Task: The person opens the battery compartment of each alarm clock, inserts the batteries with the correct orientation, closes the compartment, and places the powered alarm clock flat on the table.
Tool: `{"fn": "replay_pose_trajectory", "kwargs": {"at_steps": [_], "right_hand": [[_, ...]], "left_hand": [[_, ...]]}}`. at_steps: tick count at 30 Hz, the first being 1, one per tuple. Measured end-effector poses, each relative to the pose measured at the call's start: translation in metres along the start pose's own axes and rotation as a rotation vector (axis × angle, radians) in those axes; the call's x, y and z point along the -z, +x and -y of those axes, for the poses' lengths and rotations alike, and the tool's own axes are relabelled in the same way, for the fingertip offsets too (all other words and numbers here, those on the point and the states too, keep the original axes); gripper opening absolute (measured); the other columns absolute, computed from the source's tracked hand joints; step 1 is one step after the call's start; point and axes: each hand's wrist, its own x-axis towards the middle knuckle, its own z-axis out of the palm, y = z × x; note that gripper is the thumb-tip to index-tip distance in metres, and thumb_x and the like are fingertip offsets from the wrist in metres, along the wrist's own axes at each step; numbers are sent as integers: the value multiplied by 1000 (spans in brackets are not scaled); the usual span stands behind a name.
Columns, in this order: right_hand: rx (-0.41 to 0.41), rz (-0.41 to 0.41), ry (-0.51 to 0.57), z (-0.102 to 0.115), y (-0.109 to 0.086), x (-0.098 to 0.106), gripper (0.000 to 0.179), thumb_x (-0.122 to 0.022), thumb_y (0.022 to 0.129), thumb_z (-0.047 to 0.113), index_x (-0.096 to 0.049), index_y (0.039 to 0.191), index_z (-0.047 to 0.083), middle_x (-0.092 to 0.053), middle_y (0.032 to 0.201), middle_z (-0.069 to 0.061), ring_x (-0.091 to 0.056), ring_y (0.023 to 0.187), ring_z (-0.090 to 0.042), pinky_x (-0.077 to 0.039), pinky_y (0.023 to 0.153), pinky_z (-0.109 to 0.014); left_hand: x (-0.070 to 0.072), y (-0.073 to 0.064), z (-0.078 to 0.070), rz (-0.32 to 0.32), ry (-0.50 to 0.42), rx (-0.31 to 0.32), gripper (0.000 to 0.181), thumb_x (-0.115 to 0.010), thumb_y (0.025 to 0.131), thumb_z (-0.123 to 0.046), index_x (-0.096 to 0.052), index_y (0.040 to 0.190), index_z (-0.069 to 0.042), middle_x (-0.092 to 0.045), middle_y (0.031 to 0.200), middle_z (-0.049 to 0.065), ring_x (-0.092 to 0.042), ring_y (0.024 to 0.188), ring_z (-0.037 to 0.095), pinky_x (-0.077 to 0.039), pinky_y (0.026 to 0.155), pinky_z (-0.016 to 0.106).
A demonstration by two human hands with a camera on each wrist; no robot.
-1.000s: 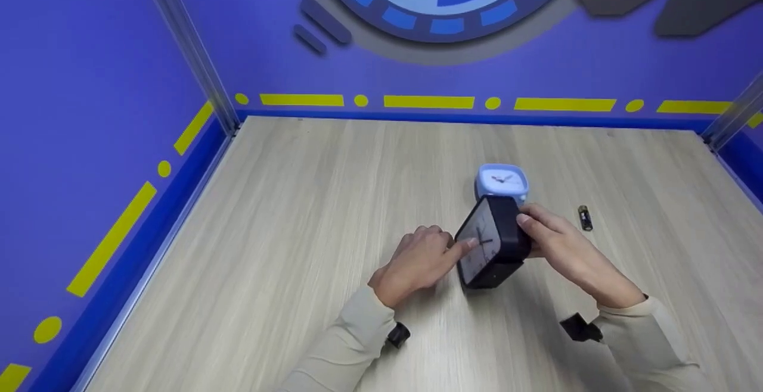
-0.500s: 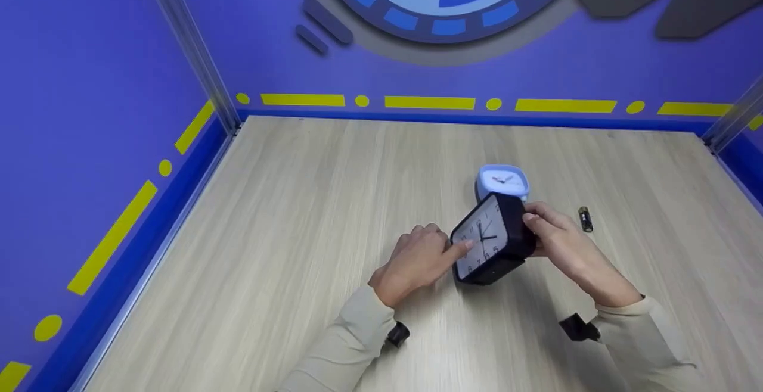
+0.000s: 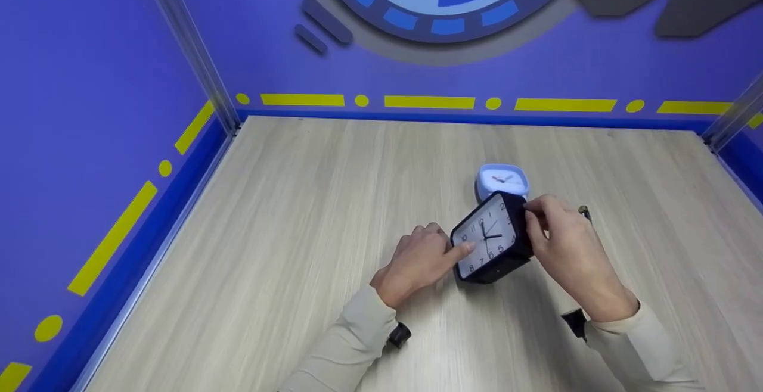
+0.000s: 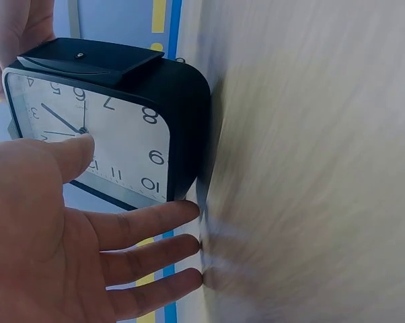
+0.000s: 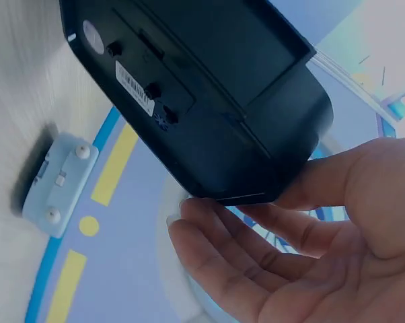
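A black square alarm clock (image 3: 493, 225) with a white dial is held tilted between both hands, its lower edge close over the table. My left hand (image 3: 417, 258) holds its left side, the thumb (image 4: 78, 155) laid on the dial. Three other fingers stretch out below the clock in the left wrist view, their tips right at the tabletop. My right hand (image 3: 563, 249) pinches the opposite side between thumb and fingertips, at a corner of the case. In the right wrist view the clock's back (image 5: 189, 74) shows small knobs and a barcode sticker.
A light blue clock (image 3: 502, 181) stands just behind the black one, partly covered by it. A battery (image 3: 585, 212) lies on the wooden table (image 3: 298, 201) to the right, mostly hidden by my right hand. Blue panels (image 3: 417, 76) wall the back and sides.
The black clock has turned so its dial faces up toward the head view more. My right hand has shifted its grip on the side and now overlaps the battery. The left hand stays put.
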Motion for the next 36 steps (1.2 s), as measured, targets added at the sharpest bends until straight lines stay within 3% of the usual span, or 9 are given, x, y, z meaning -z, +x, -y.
{"fn": "replay_pose_trajectory", "kwargs": {"at_steps": [4,8,12,20,30,36], "right_hand": [[-18,1,-65,2,-2,0,4,-63,101,-2,-67,100,-5,-66,97,-17,-66,87,-34,-53,74,-55],[-71,55,-105,2,-1,5,16,-61,106,9,-67,99,-4,-64,96,-17,-62,85,-35,-50,72,-58],[-66,81,-166,0,-1,7,24,-62,106,17,-65,99,-7,-62,92,-19,-60,81,-37,-49,68,-60],[-66,122,-261,-3,-5,8,22,-60,101,10,-61,94,-10,-59,91,-26,-56,86,-46,-47,73,-64],[-30,193,-353,-10,-8,5,22,-64,90,6,-57,72,-3,-53,69,-14,-53,58,-30,-49,55,-58],[-57,264,-322,-18,-7,1,23,-64,91,4,-55,71,-1,-51,66,-10,-46,57,-25,-47,53,-53]], "left_hand": [[0,0,-2,12,6,14,61,-48,108,-61,-64,70,-15,-59,90,1,-55,81,21,-49,72,39],[0,1,-4,20,15,16,58,-50,108,-60,-66,73,-15,-57,92,1,-54,82,21,-48,74,39],[-2,1,-4,7,28,6,56,-53,107,-58,-70,81,-11,-58,93,2,-55,83,22,-49,74,40],[-5,3,-3,-17,30,-9,49,-59,106,-53,-69,91,-7,-55,86,2,-54,78,20,-49,69,38],[-5,2,-6,-51,81,61,39,-57,107,-40,-67,106,-2,-60,92,6,-58,86,24,-52,76,42],[-7,2,-7,-96,120,79,32,-56,103,-31,-67,104,-1,-63,93,10,-63,89,28,-53,77,44]]}}
